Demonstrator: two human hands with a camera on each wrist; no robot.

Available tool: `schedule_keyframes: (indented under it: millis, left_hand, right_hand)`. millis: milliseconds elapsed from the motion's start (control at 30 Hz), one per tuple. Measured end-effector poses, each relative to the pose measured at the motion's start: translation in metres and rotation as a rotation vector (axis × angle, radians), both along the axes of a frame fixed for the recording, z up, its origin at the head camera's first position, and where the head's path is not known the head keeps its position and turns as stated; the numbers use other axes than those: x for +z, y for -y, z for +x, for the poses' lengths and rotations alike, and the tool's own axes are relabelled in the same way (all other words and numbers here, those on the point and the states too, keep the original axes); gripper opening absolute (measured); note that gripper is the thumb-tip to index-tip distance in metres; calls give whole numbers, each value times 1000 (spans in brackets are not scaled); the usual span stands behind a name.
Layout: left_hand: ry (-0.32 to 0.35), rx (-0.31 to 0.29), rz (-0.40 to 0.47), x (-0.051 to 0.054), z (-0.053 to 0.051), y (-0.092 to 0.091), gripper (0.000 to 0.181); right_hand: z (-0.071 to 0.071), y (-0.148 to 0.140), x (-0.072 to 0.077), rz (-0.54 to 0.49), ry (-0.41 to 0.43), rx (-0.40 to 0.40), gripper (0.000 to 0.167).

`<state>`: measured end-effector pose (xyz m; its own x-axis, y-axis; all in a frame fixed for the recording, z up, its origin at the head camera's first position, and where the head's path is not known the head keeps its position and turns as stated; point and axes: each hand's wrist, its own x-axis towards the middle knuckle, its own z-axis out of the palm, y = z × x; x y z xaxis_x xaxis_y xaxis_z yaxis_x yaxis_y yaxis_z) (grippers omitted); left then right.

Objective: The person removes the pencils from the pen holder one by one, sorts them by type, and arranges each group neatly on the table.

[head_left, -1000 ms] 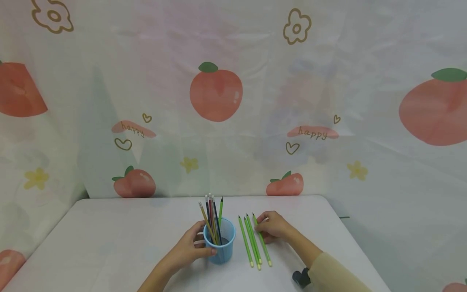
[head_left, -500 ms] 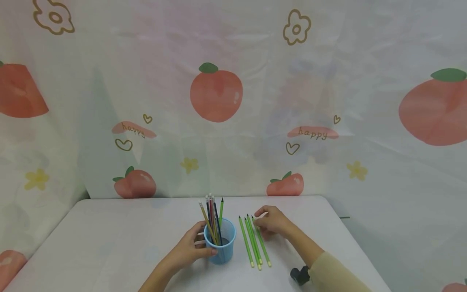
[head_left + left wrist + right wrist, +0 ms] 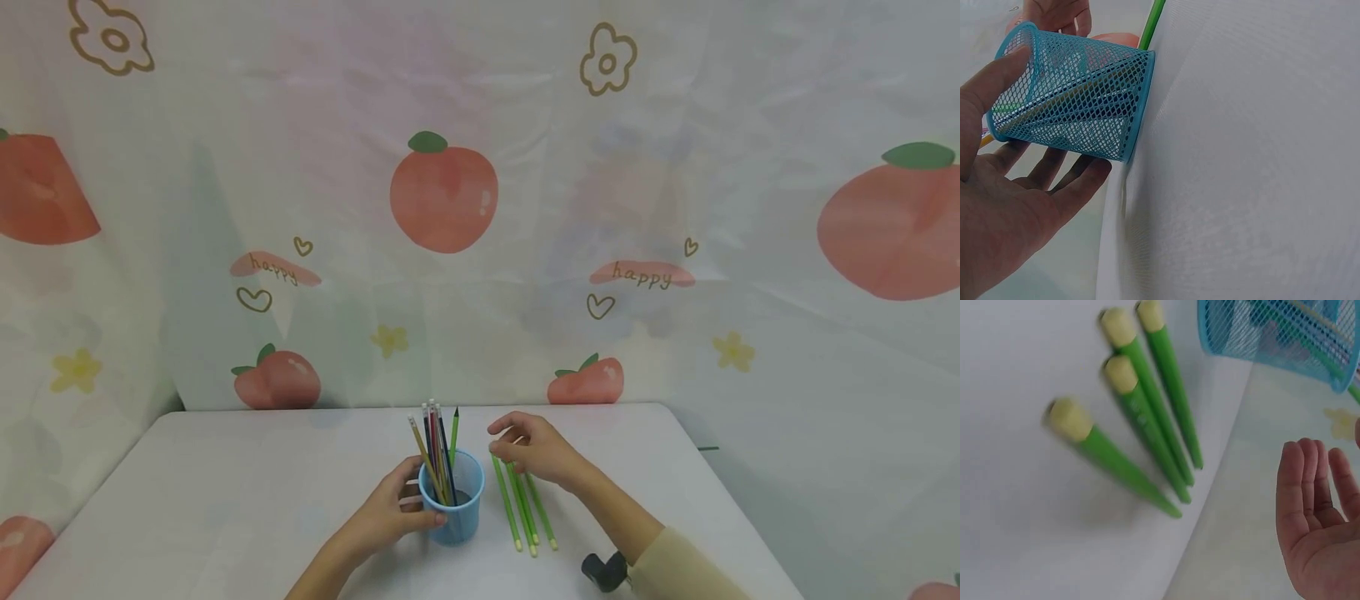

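Note:
My left hand [image 3: 393, 507] holds a light blue mesh pencil cup [image 3: 465, 527] from its left side, thumb at the rim. In the left wrist view the fingers lie around the mesh cup [image 3: 1079, 100]. Several pencils [image 3: 435, 446] stand in it, mostly eraser end up, with one green pencil [image 3: 454, 429] point up. To the cup's right, several green pencils [image 3: 505, 504] with pale ends lie side by side on the table. Over their far tips hovers my right hand [image 3: 536, 446], which hides some points. Nothing is between its fingers, seen beyond the green pencils [image 3: 1147, 434] in the right wrist view.
The white table [image 3: 247, 500] ends at a back wall hung with a fruit-print cloth [image 3: 487, 325]. A black device [image 3: 604, 572] is at the right wrist, by the beige sleeve [image 3: 682, 567].
My right hand has moved left and slightly away from me, from the rightmost green pencil toward the tips of the others. My left hand and the cup stay in place.

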<state>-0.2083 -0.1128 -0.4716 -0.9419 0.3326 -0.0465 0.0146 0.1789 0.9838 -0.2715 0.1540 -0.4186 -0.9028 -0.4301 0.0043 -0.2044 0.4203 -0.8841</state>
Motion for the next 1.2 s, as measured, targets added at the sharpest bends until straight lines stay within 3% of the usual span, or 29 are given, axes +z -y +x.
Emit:
schedule_keyframes:
  millis: [167, 367, 600, 800, 1000, 1200]
  left_hand:
    - [-13, -6, 3, 1, 0, 1, 87]
    - [-19, -14, 12, 1, 0, 1, 85]
    - [-16, -8, 4, 0, 0, 1, 87]
    - [-14, -8, 0, 0, -1, 1, 86]
    - [-7, -3, -3, 0, 0, 1, 86]
    - [-10, 1, -8, 1, 0, 1, 87]
  right_hand:
    - [8, 14, 2, -27, -74, 46, 36]
    - [10, 26, -1, -1, -149, 11, 36]
    - [11, 35, -2, -19, -150, 34, 32]
    - [26, 44, 17, -46, -119, 26, 27]
    - [8, 46, -4, -60, -113, 13, 25]
    - [3, 48, -6, -63, -76, 12, 27]
